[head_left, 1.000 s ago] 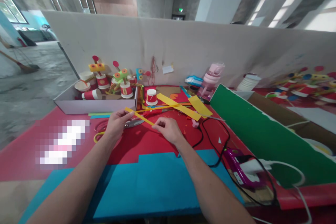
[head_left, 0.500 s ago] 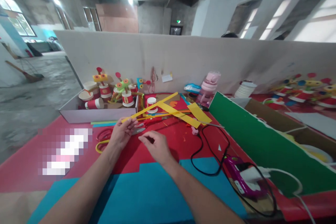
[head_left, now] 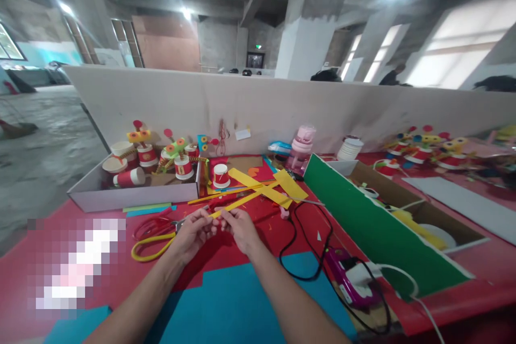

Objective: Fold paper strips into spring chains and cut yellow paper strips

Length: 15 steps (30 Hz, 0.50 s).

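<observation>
A narrow yellow paper strip (head_left: 242,203) slants up and away from my hands toward the middle of the table. My left hand (head_left: 195,232) pinches its near end between thumb and fingers. Right beside it, my right hand (head_left: 241,231) has its thumb and fingertips closed on the same strip. Both hands are just above the red table cover. Left of them lie scissors (head_left: 150,259) with a yellow handle loop and a red loop close by. Wider yellow paper pieces (head_left: 291,185) lie crossed beyond the hands, near a red and white paper cup (head_left: 221,177).
A white box (head_left: 135,199) with cup figures stands back left. At right is a green-sided box (head_left: 363,231), near a purple power strip (head_left: 350,279) and a looping black cable (head_left: 293,274). Blue paper (head_left: 229,306) lies under my forearms. A pink bottle (head_left: 302,148) stands by the partition (head_left: 258,102).
My right hand has come up to my left and now grips the yellow strip too. The strip's near end has come down closer to me. The camera view has shifted.
</observation>
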Each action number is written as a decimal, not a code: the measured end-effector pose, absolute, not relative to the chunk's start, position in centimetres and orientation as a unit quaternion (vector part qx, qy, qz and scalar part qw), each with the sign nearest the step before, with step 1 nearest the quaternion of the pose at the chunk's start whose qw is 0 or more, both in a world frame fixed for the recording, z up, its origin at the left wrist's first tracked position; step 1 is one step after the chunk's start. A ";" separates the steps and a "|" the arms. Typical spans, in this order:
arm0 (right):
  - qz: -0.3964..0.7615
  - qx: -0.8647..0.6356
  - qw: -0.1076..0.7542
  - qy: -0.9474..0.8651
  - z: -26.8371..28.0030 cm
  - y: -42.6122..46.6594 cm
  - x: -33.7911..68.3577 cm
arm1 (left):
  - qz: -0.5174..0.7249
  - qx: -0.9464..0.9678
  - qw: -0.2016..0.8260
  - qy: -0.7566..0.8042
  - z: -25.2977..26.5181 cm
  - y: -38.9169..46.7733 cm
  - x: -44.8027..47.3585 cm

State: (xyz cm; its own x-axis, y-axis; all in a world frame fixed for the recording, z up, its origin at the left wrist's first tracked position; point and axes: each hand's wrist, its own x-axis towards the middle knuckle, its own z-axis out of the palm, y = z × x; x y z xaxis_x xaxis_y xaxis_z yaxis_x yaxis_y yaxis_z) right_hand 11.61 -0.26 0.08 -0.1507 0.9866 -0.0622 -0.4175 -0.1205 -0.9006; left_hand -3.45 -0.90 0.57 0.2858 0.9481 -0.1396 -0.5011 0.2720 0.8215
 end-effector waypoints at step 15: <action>0.558 -0.439 0.595 -0.377 0.5 -1.6 8.2 | 0.565 0.506 0.527 0.383 0.0 -0.9 -3.0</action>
